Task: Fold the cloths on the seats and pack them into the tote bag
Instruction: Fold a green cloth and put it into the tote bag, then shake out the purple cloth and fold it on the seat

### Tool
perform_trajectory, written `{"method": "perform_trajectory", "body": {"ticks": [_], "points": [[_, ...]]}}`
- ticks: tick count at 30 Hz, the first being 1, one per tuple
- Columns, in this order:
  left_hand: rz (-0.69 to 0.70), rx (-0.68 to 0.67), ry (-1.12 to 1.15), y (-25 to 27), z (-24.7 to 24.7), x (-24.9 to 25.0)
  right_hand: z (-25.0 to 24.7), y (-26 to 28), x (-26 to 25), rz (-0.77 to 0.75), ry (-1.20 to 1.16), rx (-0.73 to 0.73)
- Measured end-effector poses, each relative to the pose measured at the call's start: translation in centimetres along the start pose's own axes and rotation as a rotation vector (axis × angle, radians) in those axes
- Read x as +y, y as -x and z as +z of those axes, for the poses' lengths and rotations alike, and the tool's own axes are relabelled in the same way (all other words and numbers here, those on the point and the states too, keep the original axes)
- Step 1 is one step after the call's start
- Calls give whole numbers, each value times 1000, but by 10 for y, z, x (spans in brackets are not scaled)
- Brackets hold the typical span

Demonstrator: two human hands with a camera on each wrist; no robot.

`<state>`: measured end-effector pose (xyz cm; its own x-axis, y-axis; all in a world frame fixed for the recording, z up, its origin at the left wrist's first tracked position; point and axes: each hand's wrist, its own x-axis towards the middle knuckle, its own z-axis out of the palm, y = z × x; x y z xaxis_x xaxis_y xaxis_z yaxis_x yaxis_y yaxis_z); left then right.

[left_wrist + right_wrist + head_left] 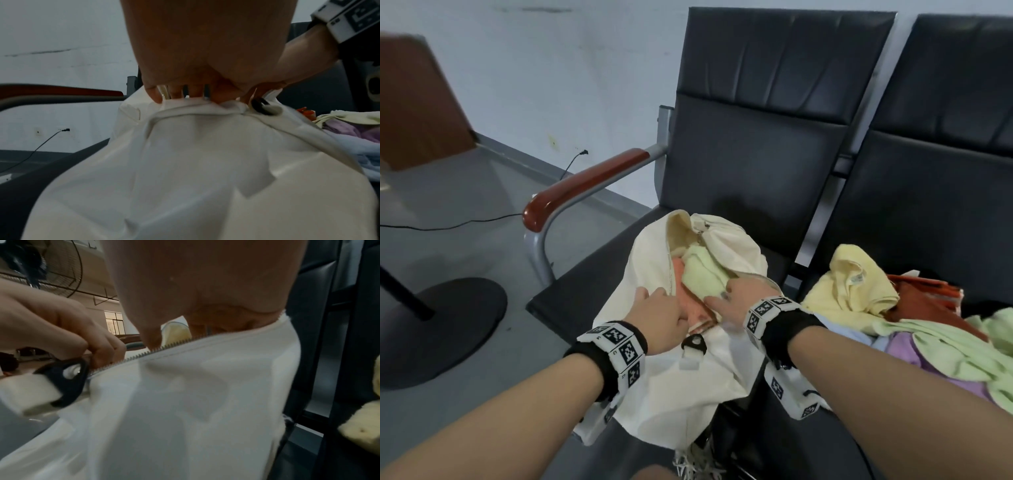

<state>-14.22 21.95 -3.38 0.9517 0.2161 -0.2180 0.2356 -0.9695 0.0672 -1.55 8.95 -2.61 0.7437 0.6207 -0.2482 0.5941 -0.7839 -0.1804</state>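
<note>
Left hand: left hand [659,317] knuckles-up at the bag mouth, fingers curled, gripping the near zipper edge.
Right hand: right hand [736,301] reaching in, fingers hidden inside, can't tell their set.
Tote bag: cream tote bag [678,383] on the left seat [571,291], unzipped.
Inside: green cloth [703,275] over a pink cloth [693,305].
Right seat: loose cloth pile [914,322].
</note>
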Motion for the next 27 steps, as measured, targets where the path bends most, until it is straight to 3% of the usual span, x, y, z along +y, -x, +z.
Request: {"method": "perform_trajectory", "body": {"ticks": [8, 18, 27], "points": [[-69, 279, 37, 28, -28, 19, -34, 51, 1, -150, -99, 171], [84, 306, 113, 23, -40, 116, -57, 122, 83, -108, -14, 208], [242, 262, 98, 12, -40, 229, -57, 190, 181, 78, 11, 235]]}}
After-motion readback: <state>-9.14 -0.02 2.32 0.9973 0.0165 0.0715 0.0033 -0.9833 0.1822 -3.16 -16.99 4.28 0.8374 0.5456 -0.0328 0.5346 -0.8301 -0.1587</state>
